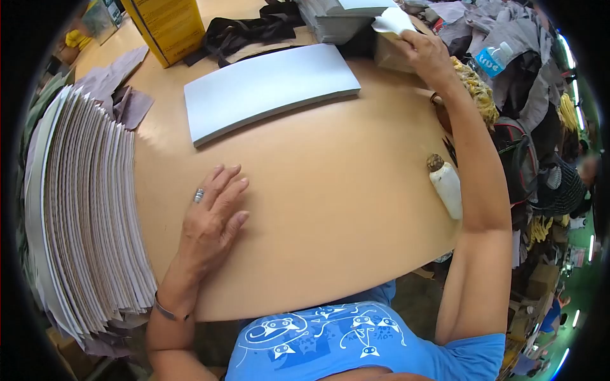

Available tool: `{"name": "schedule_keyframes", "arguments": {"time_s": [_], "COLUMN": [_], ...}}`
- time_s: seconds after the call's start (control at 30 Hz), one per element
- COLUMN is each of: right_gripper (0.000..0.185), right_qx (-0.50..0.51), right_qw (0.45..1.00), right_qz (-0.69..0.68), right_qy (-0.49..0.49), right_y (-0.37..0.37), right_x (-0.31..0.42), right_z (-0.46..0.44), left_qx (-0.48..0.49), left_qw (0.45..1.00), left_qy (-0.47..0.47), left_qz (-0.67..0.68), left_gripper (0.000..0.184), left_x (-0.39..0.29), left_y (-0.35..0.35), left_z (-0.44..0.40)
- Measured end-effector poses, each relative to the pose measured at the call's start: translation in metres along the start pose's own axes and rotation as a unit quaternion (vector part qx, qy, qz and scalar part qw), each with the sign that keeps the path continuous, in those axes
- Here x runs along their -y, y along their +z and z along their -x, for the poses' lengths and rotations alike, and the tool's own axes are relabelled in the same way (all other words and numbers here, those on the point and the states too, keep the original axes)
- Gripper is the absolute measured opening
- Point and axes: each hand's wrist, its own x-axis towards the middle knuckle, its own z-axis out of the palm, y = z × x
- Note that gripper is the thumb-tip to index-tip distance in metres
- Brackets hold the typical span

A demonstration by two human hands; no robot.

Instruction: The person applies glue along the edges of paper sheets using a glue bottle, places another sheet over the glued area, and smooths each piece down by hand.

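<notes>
My left hand [213,213] rests on the tabletop with its fingers outstretched, a ring on one finger and nothing in its grasp. In front of it lies a thick white paper pad [273,89], flat and slightly angled. At the far right, my right hand [426,57] is closed on a curled piece of white paper [394,21]. That hand is over a brownish block or box [393,54], beside a grey-white paper stack [324,24]. Under my right forearm stands or lies a white bottle [447,189] with a brown stopper; I cannot tell which.
A tall stack of paper bundles [89,203] lines the left edge. Further back are a yellow box [166,28] and black straps [248,32]. Right of my arm are a blue-labelled water bottle [492,60], yellow bands [475,92] and heaped grey scraps. The wooden table [318,209] curves toward me.
</notes>
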Motion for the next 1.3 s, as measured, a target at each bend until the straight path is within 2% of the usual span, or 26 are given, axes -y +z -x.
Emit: {"name": "schedule_keyframes", "arguments": {"time_s": [0.03, 0.1, 0.17, 0.2, 0.23, 0.3, 0.33, 0.43, 0.47, 0.53, 0.6, 0.7, 0.8, 0.87, 0.9, 0.97, 1.03, 1.1, 1.13, 1.23, 1.3], "right_gripper": [0.018, 0.018, 0.024, 0.025, 0.027, 0.032, 0.036, 0.056, 0.062, 0.062, 0.061, 0.061, 0.063, 0.061, 0.061, 0.06, 0.054, 0.051, 0.048, 0.048, 0.047], "right_qx": [-0.142, -0.018, 0.074, 0.154, 0.23, 0.21, 0.202, 0.16, 0.175, 0.129, 0.114, 0.124, 0.124, 0.095, 0.082, 0.057, 0.057, 0.089, 0.089, 0.092, 0.091], "right_qw": [0.984, 0.999, 0.982, 0.955, 0.915, 0.923, 0.925, 0.978, 0.979, 0.991, 0.993, 0.988, 0.985, 0.989, 0.992, 0.996, 0.997, 0.994, 0.994, 0.994, 0.993], "right_qz": [0.099, -0.036, -0.164, -0.251, -0.332, -0.318, -0.315, -0.071, -0.049, -0.023, 0.001, 0.028, 0.038, 0.028, 0.012, -0.014, -0.046, -0.045, -0.06, -0.063, -0.067], "right_qy": [-0.045, 0.034, -0.057, -0.028, -0.002, -0.051, -0.073, -0.109, -0.09, -0.032, 0.021, 0.091, 0.111, 0.108, 0.094, 0.07, 0.008, -0.037, -0.021, -0.021, -0.02], "right_y": [0.011, 0.011, 0.006, 0.007, 0.008, 0.026, 0.039, 0.065, 0.068, 0.074, 0.074, 0.07, 0.07, 0.074, 0.073, 0.067, 0.062, 0.061, 0.059, 0.059, 0.059], "right_x": [0.033, 0.117, 0.174, 0.2, 0.214, 0.212, 0.211, 0.203, 0.204, 0.208, 0.211, 0.211, 0.208, 0.206, 0.205, 0.204, 0.207, 0.208, 0.21, 0.21, 0.211], "right_z": [0.0, 0.002, 0.017, 0.025, 0.029, 0.043, 0.055, 0.091, 0.098, 0.105, 0.108, 0.111, 0.115, 0.117, 0.118, 0.12, 0.12, 0.122, 0.119, 0.12, 0.119], "left_qx": [-0.01, -0.035, -0.079, -0.091, -0.092, -0.093, -0.067, 0.079, 0.038, -0.02, -0.087, -0.104, -0.154, -0.239, -0.312, -0.265, -0.265, -0.205, -0.174, -0.29, -0.235], "left_qw": [0.988, 0.906, 0.751, 0.722, 0.719, 0.711, 0.77, 0.851, 0.854, 0.942, 0.988, 0.994, 0.988, 0.97, 0.945, 0.953, 0.95, 0.969, 0.976, 0.951, 0.968], "left_qy": [-0.017, -0.081, -0.165, -0.183, -0.166, -0.131, -0.187, -0.149, -0.169, -0.105, -0.05, -0.015, 0.0, 0.012, 0.023, -0.042, -0.037, -0.059, -0.07, -0.04, -0.059], "left_qz": [0.154, 0.413, 0.634, 0.661, 0.669, 0.684, 0.606, 0.497, 0.491, 0.317, 0.119, 0.031, 0.019, -0.05, -0.092, -0.138, -0.158, -0.127, -0.108, -0.096, -0.064], "left_gripper": [0.085, 0.085, 0.085, 0.084, 0.083, 0.081, 0.064, 0.057, 0.05, 0.045, 0.034, 0.03, 0.026, 0.026, 0.024, 0.043, 0.045, 0.043, 0.042, 0.032, 0.028], "left_x": [-0.001, -0.006, -0.029, -0.036, -0.034, -0.027, -0.028, -0.02, -0.024, -0.027, -0.027, -0.019, -0.014, 0.0, 0.011, 0.034, 0.033, 0.03, 0.029, 0.032, 0.033], "left_y": [-0.002, -0.012, -0.013, -0.018, -0.018, -0.013, -0.017, -0.019, -0.021, -0.024, -0.022, -0.023, -0.025, -0.014, -0.003, 0.025, 0.024, 0.017, 0.015, 0.016, 0.01], "left_z": [-0.002, 0.0, -0.008, -0.009, -0.007, -0.003, -0.003, 0.001, -0.002, -0.012, -0.022, -0.038, -0.069, -0.094, -0.108, -0.123, -0.121, -0.12, -0.119, -0.117, -0.119]}}
